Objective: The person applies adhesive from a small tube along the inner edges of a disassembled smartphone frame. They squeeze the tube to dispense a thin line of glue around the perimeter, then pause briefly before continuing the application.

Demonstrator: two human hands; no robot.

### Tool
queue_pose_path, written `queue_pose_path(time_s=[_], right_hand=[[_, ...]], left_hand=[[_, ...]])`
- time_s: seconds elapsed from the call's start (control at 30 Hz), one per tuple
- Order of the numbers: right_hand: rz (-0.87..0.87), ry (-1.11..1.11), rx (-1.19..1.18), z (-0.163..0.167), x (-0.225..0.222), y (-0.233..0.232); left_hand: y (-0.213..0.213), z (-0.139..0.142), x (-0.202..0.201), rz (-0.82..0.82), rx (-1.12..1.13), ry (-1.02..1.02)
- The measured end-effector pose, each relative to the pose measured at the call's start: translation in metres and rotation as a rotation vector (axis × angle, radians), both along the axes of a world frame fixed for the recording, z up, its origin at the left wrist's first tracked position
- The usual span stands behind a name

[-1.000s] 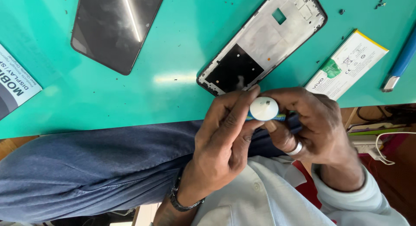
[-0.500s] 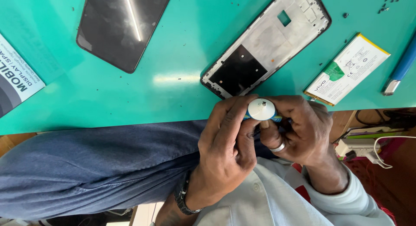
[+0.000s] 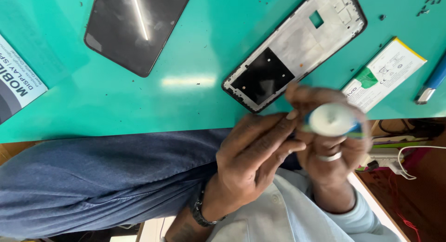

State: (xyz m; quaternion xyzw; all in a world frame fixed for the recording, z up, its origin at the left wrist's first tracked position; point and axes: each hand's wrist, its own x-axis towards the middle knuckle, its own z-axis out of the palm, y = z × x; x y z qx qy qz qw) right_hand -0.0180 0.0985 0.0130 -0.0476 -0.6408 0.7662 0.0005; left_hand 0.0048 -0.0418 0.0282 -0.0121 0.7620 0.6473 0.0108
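Observation:
My right hand (image 3: 334,156), with a ring on one finger, holds a small round white roll with a blue edge (image 3: 331,120) just off the near edge of the green mat (image 3: 186,98). My left hand (image 3: 253,153), with a dark wristband, reaches in from the left, and its fingertips pinch at the roll's left side. The roll is blurred, so I cannot tell what kind of roll it is. On the mat just beyond the hands lies a bare phone frame (image 3: 297,47), white inside with a black patch.
A black screen panel (image 3: 134,28) lies at the mat's far left. A white and yellow battery (image 3: 385,72) sits right of the frame, and a blue-handled tool (image 3: 434,79) beyond it. There are small screws (image 3: 425,9), a printed box (image 3: 16,84) and cables (image 3: 395,158). My jeans-clad leg (image 3: 93,177) is below.
The roll and both hands have shifted right and look larger in view. The left fingers now pinch the roll's side rather than covering it.

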Motion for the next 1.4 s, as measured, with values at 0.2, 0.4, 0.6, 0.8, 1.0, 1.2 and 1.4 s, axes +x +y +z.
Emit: queue_pose_path(time_s=[0.2, 0.4, 0.6, 0.8, 1.0, 1.2, 1.4], right_hand=[[0.031, 0.083, 0.046, -0.004, -0.024, 0.028], [0.016, -0.105, -0.362, -0.016, -0.026, 0.039], [-0.078, -0.043, 0.19, -0.014, -0.031, 0.033], [0.032, 0.276, 0.838, -0.022, -0.058, 0.028], [0.047, 0.386, 0.921, -0.028, -0.067, 0.016], [0.042, 0.338, 0.845, -0.036, -0.069, 0.015], [0.033, 0.347, 0.879, -0.037, -0.069, 0.011]], left_hand=[[-0.027, -0.019, 0.0, 0.09, -0.732, 0.066], [-0.027, -0.035, 0.011, 0.099, -0.813, 0.062], [-0.026, -0.042, 0.014, 0.125, -0.778, 0.081], [-0.025, -0.043, 0.014, 0.137, -0.76, 0.097], [-0.027, -0.041, 0.012, 0.138, -0.744, 0.083], [-0.027, -0.044, 0.013, 0.131, -0.736, 0.083], [-0.028, -0.045, 0.012, 0.133, -0.726, 0.087]])
